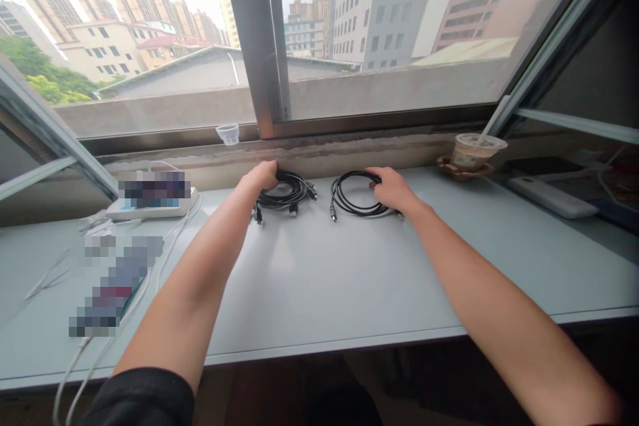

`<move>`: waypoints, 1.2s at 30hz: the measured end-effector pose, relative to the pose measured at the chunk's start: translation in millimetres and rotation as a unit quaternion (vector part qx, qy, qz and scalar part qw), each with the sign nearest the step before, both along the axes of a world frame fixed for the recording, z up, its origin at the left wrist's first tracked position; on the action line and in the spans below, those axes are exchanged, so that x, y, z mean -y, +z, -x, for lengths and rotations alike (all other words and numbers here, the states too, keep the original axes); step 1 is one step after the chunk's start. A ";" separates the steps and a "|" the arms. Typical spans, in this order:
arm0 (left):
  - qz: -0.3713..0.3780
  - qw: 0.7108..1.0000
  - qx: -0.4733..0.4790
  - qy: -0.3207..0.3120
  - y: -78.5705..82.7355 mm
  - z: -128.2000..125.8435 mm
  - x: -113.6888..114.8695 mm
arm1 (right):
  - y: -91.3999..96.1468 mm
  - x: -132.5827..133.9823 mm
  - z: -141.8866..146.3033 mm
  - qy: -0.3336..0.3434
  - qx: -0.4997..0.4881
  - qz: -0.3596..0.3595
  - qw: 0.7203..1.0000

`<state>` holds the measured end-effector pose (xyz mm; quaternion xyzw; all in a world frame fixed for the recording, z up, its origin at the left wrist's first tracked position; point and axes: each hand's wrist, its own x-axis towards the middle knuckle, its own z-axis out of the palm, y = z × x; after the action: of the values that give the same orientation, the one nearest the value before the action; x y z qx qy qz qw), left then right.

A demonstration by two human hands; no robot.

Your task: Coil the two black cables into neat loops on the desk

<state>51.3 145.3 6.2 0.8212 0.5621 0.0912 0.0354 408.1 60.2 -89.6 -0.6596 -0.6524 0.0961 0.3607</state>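
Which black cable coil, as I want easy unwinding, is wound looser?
The right coil under the right hand: a wide open ring; the left coil is bunched.

A pale grey desk point(319, 279) under a sliding window point(259, 46), city outside.
A small clear plastic cup point(228, 134) stands on the sill beside the window's centre post. At the right end of the desk a lidded drink cup point(474, 152) with a straw sits in a brown holder, near a flat white device point(552, 196). At the left lie a white box point(150, 211) and loose white cables point(80, 373). Beyond the glass are tower blocks point(379, 0) and trees point(40, 73).
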 end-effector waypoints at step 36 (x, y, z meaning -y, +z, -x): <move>-0.157 0.861 0.432 -0.218 -34.2 10.0 155.9 | 51.9 83.3 135.1 0.265 -0.178 -0.192 0.928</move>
<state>41.3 -10.6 -28.0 0.7956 0.2750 0.5140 0.1648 272.9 -23.0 -37.7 -0.3523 -0.7344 0.1773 0.5523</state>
